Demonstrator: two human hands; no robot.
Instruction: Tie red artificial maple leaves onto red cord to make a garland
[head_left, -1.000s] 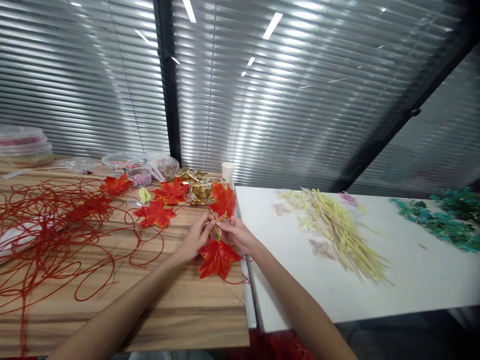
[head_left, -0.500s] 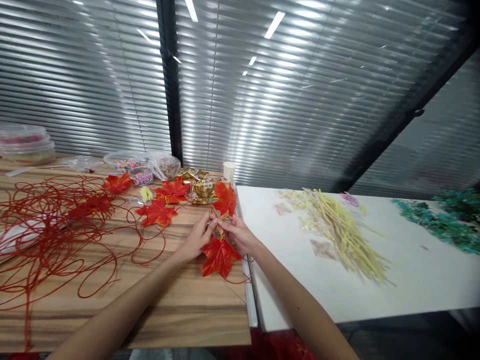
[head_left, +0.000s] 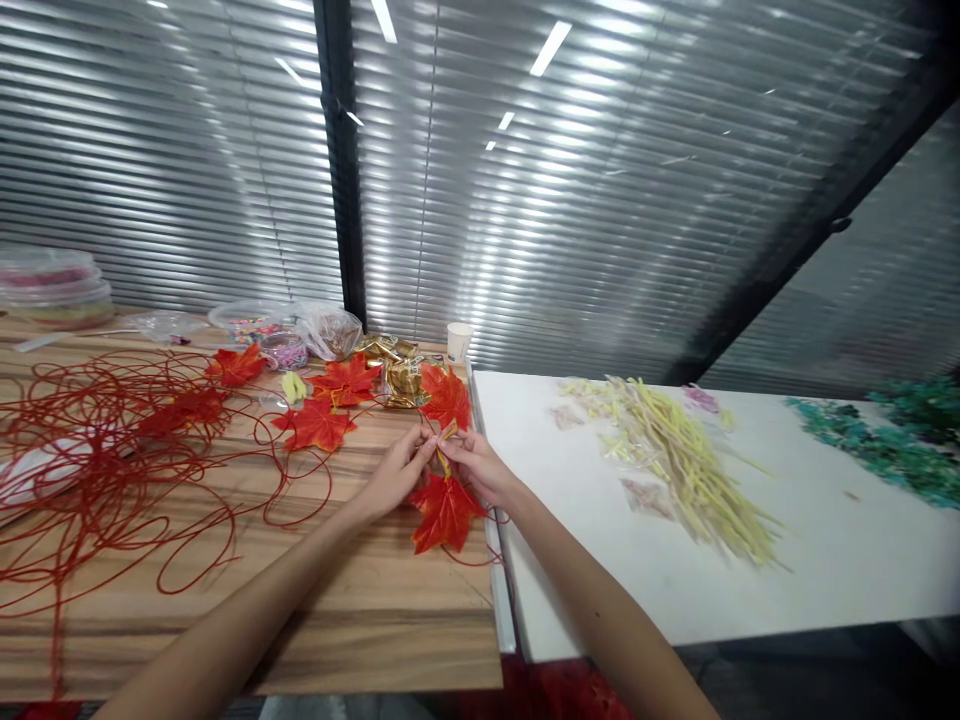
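Note:
Near the wooden table's right edge, my left hand (head_left: 401,472) and my right hand (head_left: 480,468) meet, thumbs and fingertips pinched together. Between them are the yellow stems of two red artificial maple leaves. One leaf (head_left: 448,514) hangs below my fingers; the other leaf (head_left: 447,397) points up beyond them. A thin red cord (head_left: 469,562) loops out under the lower leaf and runs past my right wrist. My fingers hide just where cord and stems cross. More maple leaves (head_left: 319,424) lie left of my hands, along the cord.
A large tangle of red cord (head_left: 105,450) covers the table's left side. Behind are gold packets (head_left: 405,380), a paper cup (head_left: 459,342), a clear bag (head_left: 330,332) and a tub of beads (head_left: 283,350). Yellow stalks (head_left: 690,470) and green foliage (head_left: 885,440) lie on the white table (head_left: 585,590).
The lower leaf has shifted slightly right and turned a little. The upper leaf has tilted a bit to the left. Both hands keep their pinch at nearly the same place.

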